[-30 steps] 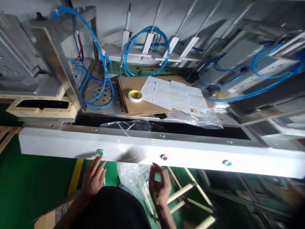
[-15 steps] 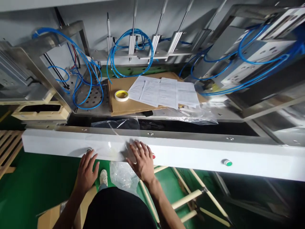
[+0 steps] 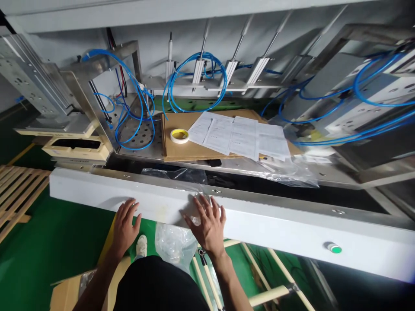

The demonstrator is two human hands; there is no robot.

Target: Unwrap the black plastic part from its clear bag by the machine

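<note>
My left hand (image 3: pixel 126 226) rests its fingertips against the front of a long white panel (image 3: pixel 275 220), over the spot of a small round button that it mostly covers. Its fingers are extended and hold nothing. To the right, my right hand (image 3: pixel 207 224) lies on the same panel with fingers spread, also holding nothing. A clear plastic bag (image 3: pixel 177 244) hangs below the panel between the hands; whether the right hand touches plastic I cannot tell. Further right, a green push button (image 3: pixel 335 249) sticks out of the panel.
Behind the panel, cardboard sheets (image 3: pixel 173 151) carry a tape roll (image 3: pixel 179 136) and printed papers (image 3: pixel 244 138). Coiled blue air tubes (image 3: pixel 171 93) hang near several cylinders (image 3: pixel 228 73). A wooden pallet (image 3: pixel 19 194) lies left; a cream tube frame (image 3: pixel 269 296) stands below.
The view has shifted, so the machine appears further right and lower. My left fingertips now cover the left button. The right hand's fingers have spread, and the red button beside it is hidden.
</note>
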